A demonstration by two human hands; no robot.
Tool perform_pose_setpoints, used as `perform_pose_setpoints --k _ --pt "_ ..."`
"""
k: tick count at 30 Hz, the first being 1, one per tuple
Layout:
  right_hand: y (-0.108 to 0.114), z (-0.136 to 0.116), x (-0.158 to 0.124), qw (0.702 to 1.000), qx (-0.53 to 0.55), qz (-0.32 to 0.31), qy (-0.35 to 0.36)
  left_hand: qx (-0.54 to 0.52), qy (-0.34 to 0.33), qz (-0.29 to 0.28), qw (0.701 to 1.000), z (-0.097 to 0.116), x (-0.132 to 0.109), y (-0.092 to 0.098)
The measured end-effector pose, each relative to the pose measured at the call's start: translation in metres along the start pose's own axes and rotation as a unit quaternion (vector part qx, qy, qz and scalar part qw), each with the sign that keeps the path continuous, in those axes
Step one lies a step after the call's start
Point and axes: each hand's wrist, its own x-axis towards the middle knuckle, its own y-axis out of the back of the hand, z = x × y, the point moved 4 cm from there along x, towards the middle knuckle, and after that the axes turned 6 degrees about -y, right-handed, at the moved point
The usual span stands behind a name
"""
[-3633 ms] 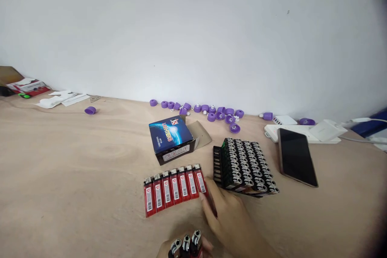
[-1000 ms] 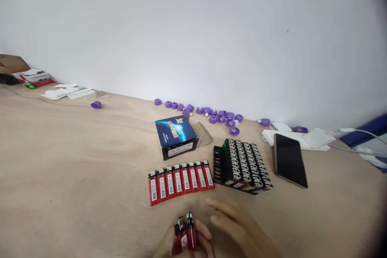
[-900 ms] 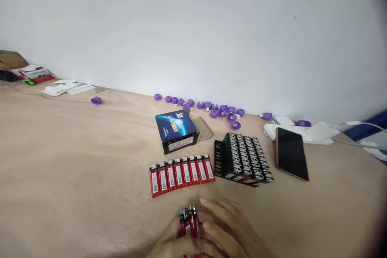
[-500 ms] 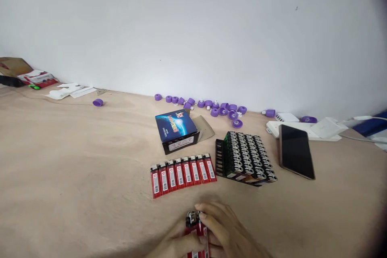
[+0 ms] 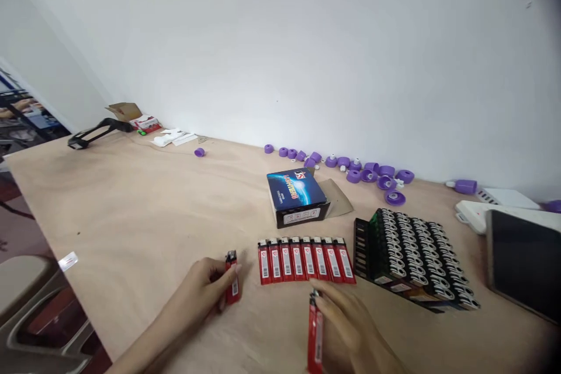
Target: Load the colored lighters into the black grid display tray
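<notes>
My left hand (image 5: 205, 285) grips a red lighter (image 5: 233, 287) low over the table, left of a row of red lighters (image 5: 308, 260). In that row several lie flat side by side, labels up and metal tops away from me. My right hand (image 5: 350, 318) pinches another red lighter (image 5: 314, 333) near its metal top, in front of the row. To the right, a black tray (image 5: 361, 248) holds several lines of lighters (image 5: 421, 251) standing upright. Behind the row sits a blue lighter box (image 5: 298, 193), its cardboard flap open.
Purple caps (image 5: 369, 175) lie scattered along the wall, one purple cap (image 5: 199, 152) apart at left. A phone (image 5: 523, 263) leans by a white power strip (image 5: 477, 213) at right. Papers (image 5: 173, 137) and a black frame-like object (image 5: 99, 131) lie far left. A chair (image 5: 26, 286) stands beyond the table's left edge.
My hands have moved apart, each now with a red lighter that was held together before. My left hand went left and forward. The view has turned left.
</notes>
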Motion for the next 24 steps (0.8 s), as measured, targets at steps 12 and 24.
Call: perform_pose_setpoints --k 12,24 --pt "-0.052 -0.037 0.139 0.972 0.03 -0.232 -0.036 0.179 -0.071 0.15 0.97 0.0 0.003 0.018" --pt "-0.054 -0.028 0.129 0.971 -0.006 -0.238 -0.028 0.215 -0.094 0.142 0.962 0.011 0.009 0.01"
